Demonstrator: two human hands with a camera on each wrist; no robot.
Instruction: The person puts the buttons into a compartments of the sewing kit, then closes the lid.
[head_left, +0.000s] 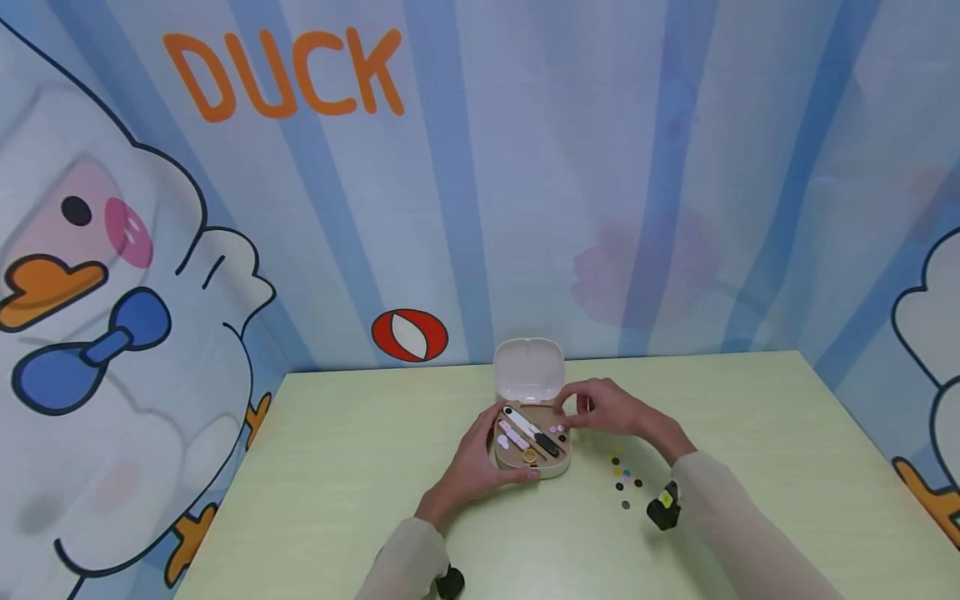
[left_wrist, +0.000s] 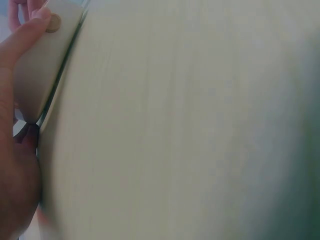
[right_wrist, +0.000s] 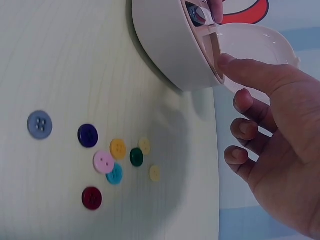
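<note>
A small sewing kit box point(head_left: 553, 471) stands on the table, its white lid point(head_left: 529, 371) raised at the back. My left hand point(head_left: 477, 458) grips it around the left side, thumb across the front wall. Over the right compartment, my right hand point(head_left: 602, 407) reaches in with bent thumb and index finger. One fingertip point(right_wrist: 227, 61) touches the compartment's edge in the right wrist view; whether anything is pinched is hidden. Inside lie a white-and-black tool point(head_left: 531, 431), a pink patterned stick point(head_left: 513, 434), a gold ring-shaped piece point(head_left: 529, 456) and small pink pieces point(head_left: 555, 429).
Several loose buttons lie right of the box, among them a grey button point(right_wrist: 39, 124), a dark red button point(right_wrist: 92, 198) and a pink button point(right_wrist: 103, 162). A printed curtain point(head_left: 525, 167) hangs behind the pale table point(head_left: 360, 467).
</note>
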